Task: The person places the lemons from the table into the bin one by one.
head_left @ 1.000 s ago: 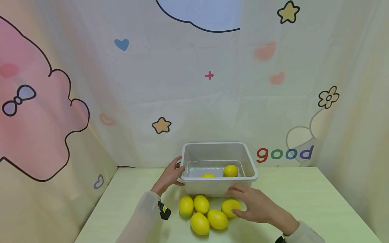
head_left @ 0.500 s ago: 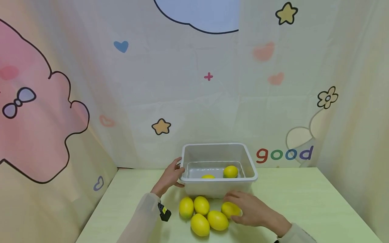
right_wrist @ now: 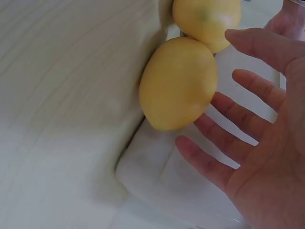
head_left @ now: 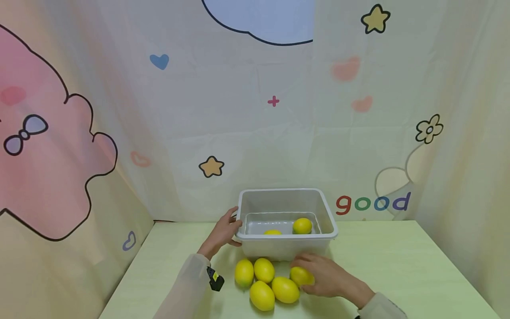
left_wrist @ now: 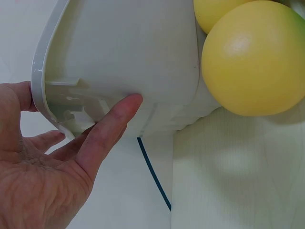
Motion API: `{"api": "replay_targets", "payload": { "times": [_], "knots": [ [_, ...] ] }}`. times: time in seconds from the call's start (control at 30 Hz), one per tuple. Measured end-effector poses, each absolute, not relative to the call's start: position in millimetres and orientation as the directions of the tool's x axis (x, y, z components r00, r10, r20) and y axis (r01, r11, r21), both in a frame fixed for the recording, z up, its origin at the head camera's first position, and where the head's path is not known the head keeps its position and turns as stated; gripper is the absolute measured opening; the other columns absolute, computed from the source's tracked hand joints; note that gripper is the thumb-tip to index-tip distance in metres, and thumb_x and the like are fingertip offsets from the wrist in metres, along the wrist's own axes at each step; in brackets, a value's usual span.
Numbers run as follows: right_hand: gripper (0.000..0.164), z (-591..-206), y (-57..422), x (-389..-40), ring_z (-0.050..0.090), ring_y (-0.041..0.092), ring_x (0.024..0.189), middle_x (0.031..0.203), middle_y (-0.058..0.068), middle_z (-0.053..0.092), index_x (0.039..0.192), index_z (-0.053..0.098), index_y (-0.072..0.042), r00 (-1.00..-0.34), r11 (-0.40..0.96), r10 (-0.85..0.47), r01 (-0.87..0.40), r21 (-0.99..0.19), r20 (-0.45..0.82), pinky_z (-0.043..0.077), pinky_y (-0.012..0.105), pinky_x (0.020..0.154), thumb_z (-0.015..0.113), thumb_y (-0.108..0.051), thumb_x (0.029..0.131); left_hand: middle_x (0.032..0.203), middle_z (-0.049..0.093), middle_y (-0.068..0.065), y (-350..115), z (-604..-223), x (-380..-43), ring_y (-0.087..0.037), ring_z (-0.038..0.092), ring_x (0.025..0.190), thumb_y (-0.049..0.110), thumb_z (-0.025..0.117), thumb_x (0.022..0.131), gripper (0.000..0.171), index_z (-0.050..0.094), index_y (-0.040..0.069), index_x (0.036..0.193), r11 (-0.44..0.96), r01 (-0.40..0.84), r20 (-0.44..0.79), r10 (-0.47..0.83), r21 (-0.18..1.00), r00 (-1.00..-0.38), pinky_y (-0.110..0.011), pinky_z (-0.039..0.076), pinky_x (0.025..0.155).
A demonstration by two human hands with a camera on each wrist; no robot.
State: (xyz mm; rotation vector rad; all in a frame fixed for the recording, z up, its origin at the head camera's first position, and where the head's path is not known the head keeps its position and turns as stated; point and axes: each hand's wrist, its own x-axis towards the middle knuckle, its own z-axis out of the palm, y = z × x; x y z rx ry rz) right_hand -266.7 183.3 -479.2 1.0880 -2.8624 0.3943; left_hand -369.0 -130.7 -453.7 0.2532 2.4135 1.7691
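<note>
Lemons (head_left: 262,296) lie before a plastic bin (head_left: 284,246), left hand (head_left: 222,231) gripping its side, apparently for steadiness, right hand (head_left: 327,277) at one lemon (head_left: 301,275), fingers wide.

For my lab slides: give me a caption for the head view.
Left hand holding the tub, right hand at a lemon, four more lemons on the table.

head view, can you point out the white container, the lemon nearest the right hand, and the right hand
White container (head_left: 283,248): head view, on its front wall below the rim.
Lemon nearest the right hand (head_left: 300,276): head view, on its uncovered side.
Right hand (head_left: 329,276): head view, on its back.
</note>
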Motion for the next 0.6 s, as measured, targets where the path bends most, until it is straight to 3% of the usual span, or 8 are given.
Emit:
{"api": "replay_targets", "payload": {
  "times": [0.33, 0.6],
  "knots": [
    [0.047, -488.1, 177.2, -273.5, 0.060, 0.023, 0.108, 0.122, 0.001, 0.062, 0.123, 0.065, -0.018, -0.751, 0.723, -0.650, -0.658, -0.212, 0.117, 0.053, 0.046, 0.092, 0.077, -0.029, 0.078, 0.149, 0.042, -0.027, -132.3, -456.7, -371.4, -0.048, 0.055, 0.122, 0.023, 0.051, 0.096, 0.065, 0.025, 0.018, 0.156, 0.286, 0.046, -0.022, 0.231, 0.957, -0.973, -0.044, 0.061, 0.061],
    [0.050, -494.0, 173.4, -279.0, 0.061, 0.024, 0.105, 0.121, 0.002, 0.063, 0.118, 0.065, -0.020, -0.740, 0.718, -0.664, -0.672, -0.183, 0.112, 0.055, 0.045, 0.085, 0.081, -0.022, 0.071, 0.150, 0.041, -0.027, -132.8, -456.8, -371.1, -0.049, 0.055, 0.122, 0.024, 0.051, 0.097, 0.066, 0.024, 0.018, 0.156, 0.282, 0.049, -0.020, 0.237, 0.958, -0.971, -0.044, 0.061, 0.062]
  ]
}}
